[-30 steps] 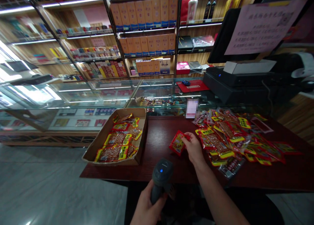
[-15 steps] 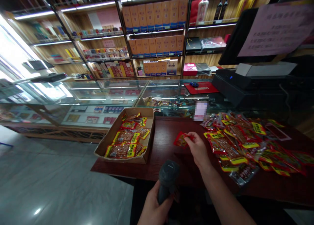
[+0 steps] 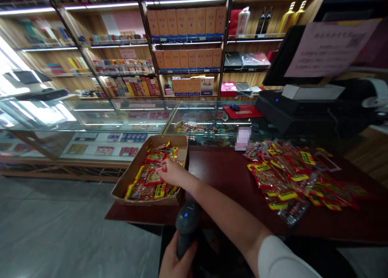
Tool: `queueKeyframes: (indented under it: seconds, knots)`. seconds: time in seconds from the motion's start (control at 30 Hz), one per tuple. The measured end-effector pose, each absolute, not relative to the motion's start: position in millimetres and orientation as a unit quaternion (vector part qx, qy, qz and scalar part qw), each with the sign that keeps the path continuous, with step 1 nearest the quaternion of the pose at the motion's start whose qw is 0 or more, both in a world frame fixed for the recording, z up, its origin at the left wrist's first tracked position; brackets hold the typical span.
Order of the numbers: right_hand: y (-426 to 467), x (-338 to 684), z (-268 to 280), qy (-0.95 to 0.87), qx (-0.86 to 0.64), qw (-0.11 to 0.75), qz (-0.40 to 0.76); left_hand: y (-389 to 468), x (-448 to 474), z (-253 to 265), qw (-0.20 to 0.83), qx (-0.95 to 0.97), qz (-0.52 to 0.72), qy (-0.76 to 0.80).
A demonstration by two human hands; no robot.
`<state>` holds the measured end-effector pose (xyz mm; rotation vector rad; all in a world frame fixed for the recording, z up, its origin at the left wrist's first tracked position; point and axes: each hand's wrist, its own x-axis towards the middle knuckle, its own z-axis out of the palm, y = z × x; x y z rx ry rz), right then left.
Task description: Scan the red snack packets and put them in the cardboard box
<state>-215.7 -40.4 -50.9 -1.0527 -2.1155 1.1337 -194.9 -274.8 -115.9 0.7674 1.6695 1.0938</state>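
My left hand [image 3: 177, 255] is wrapped around the handle of a dark grey barcode scanner [image 3: 187, 219], low in the middle of the view. A small blue light shows on its head. Over the open cardboard box [image 3: 121, 185], my right hand [image 3: 172, 172] pinches a small red snack packet [image 3: 154, 177]. Beneath and around it in the box lie more red and yellow snack packets [image 3: 142, 192]. My right forearm reaches leftward across the table, and the fingertips are partly blurred.
A heap of snack packets [image 3: 281, 172] covers the right of the dark red table [image 3: 209, 168]. Behind stand a glass display counter [image 3: 133, 112], a red mat [image 3: 242, 111] with a mouse, and a monitor [image 3: 321, 55] with a paper sheet. Stocked shelves line the wall.
My right hand has carried the small red packet left from over the table into the box. The scanner has shifted slightly left in the view, and its blue light now shows.
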Motion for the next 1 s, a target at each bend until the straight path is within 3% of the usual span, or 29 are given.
queueKeyframes:
  seconds: [0.13, 0.27, 0.43, 0.53, 1.0]
  knots:
    - [-43.4, -156.9, -50.7, -0.844, -0.375, 0.259, 0.283, -269.8, -197.6, -111.3, 0.494, 0.32, 0.441, 0.677]
    - [-32.2, -27.6, -69.8, -0.771, -0.568, 0.268, 0.111, -262.6, -190.3, -109.6, 0.512, 0.325, 0.425, 0.672]
    - [-42.3, 91.1, -118.0, -0.663, -0.722, 0.177, -0.089, -250.0, -167.6, -110.1, 0.535, 0.337, 0.427, 0.647]
    - [-54.0, 107.5, -137.3, -0.681, -0.707, 0.169, -0.086, -245.4, -154.0, -108.7, 0.532, 0.357, 0.432, 0.635]
    - [-81.3, 54.0, -127.7, -0.754, -0.553, 0.331, 0.127, -252.4, -156.2, -109.5, 0.518, 0.377, 0.423, 0.641]
